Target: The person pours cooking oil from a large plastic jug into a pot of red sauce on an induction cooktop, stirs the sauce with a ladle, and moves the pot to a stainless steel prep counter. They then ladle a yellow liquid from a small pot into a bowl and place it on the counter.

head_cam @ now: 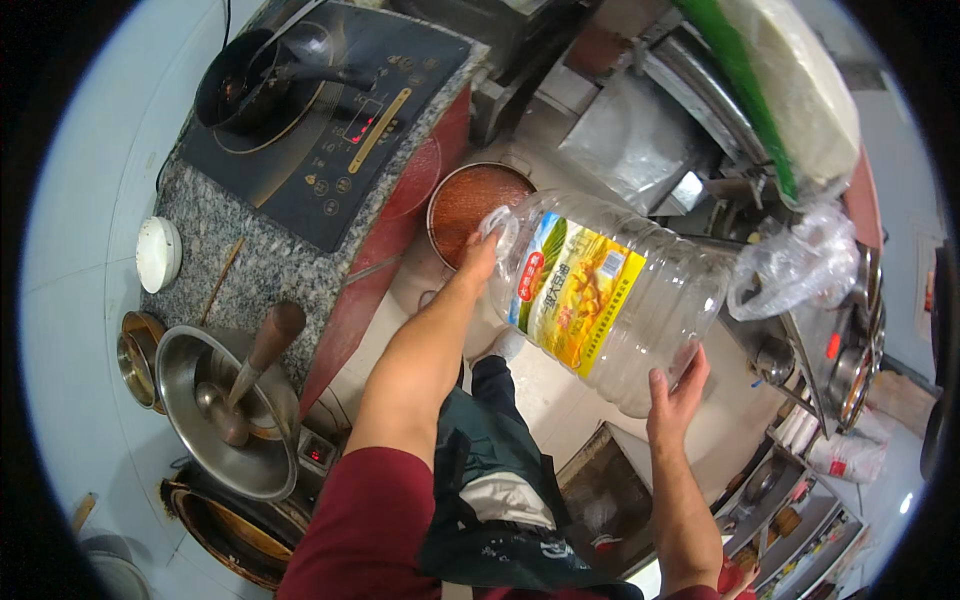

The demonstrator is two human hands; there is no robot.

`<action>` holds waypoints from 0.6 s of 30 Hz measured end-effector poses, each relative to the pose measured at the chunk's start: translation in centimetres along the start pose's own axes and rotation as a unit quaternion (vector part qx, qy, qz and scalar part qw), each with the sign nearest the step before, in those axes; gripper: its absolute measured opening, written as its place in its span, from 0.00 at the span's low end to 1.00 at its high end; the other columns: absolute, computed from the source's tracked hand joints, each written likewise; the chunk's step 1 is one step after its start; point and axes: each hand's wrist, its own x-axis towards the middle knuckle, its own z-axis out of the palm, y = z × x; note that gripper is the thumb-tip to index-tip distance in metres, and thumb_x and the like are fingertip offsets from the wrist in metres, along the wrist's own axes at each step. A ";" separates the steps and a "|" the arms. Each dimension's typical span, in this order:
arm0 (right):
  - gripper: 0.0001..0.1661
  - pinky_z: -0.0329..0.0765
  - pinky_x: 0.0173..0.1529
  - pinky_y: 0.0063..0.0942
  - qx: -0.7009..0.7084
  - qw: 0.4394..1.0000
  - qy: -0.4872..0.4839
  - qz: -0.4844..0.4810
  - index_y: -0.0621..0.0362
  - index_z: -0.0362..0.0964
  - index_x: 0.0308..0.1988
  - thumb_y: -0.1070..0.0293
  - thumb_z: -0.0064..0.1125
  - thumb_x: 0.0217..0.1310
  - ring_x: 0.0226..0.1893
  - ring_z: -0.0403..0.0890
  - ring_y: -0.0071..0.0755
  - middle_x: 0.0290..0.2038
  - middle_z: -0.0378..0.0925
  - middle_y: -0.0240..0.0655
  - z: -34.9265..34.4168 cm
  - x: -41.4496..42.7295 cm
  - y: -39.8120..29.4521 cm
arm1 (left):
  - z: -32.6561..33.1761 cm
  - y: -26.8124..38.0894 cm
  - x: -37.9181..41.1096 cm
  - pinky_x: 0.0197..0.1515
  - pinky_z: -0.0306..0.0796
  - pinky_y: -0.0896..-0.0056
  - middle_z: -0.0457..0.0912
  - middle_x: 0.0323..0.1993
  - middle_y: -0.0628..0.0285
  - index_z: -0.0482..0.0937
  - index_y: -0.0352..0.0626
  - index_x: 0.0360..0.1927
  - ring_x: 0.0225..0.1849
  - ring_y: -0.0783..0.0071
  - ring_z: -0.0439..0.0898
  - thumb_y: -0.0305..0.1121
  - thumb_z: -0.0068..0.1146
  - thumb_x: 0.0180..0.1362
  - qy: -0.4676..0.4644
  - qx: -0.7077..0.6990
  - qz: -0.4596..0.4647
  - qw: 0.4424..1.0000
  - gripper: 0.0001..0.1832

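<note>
A large clear plastic oil jug (607, 300) with a colourful printed label lies tilted across the middle of the view, held between my hands. My left hand (487, 255) grips its neck end, by the pale handle. Under the jug's base rests my right hand (679, 390), with thumb and fingers spread against the plastic. The jug looks nearly or fully drained. Just beyond my left hand, a round pot (480, 202) of reddish-brown liquid stands low by the counter, partly hidden by the jug.
At left, a granite counter (247, 277) bears an induction cooktop (300, 172), a black pan (232, 97), a white bowl (159, 255) and a metal basin (169, 390) with a ladle. A plastic bag (799, 262) hangs at right, above metal shelving. A metal-rimmed bin (637, 450) stands near my legs.
</note>
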 end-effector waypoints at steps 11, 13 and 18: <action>0.46 0.57 0.56 0.32 -0.136 0.989 -0.049 -0.039 0.65 0.47 0.58 0.66 0.61 0.41 0.49 0.60 0.37 0.49 0.55 0.41 4.5 -0.1 0.1 | -1.3 -1.9 3.2 0.42 0.64 0.69 0.77 0.36 0.60 0.76 0.40 0.41 0.38 0.70 0.72 0.40 0.48 0.53 0.019 -0.094 -0.017 0.995 0.17; 0.46 0.58 0.56 0.32 -0.144 0.987 -0.061 -0.046 0.64 0.47 0.58 0.67 0.61 0.41 0.49 0.60 0.37 0.49 0.55 0.41 4.4 0.1 -0.4 | -1.8 -2.5 3.4 0.44 0.64 0.69 0.77 0.38 0.62 0.75 0.41 0.42 0.40 0.72 0.72 0.39 0.46 0.54 0.008 -0.099 0.001 0.995 0.16; 0.45 0.57 0.56 0.32 -0.151 0.983 -0.073 -0.070 0.63 0.47 0.59 0.68 0.60 0.41 0.49 0.60 0.36 0.49 0.55 0.40 4.0 0.7 -1.9 | -1.5 -3.5 3.5 0.44 0.66 0.70 0.76 0.39 0.67 0.75 0.49 0.43 0.41 0.74 0.72 0.41 0.44 0.56 -0.004 -0.113 -0.006 0.994 0.14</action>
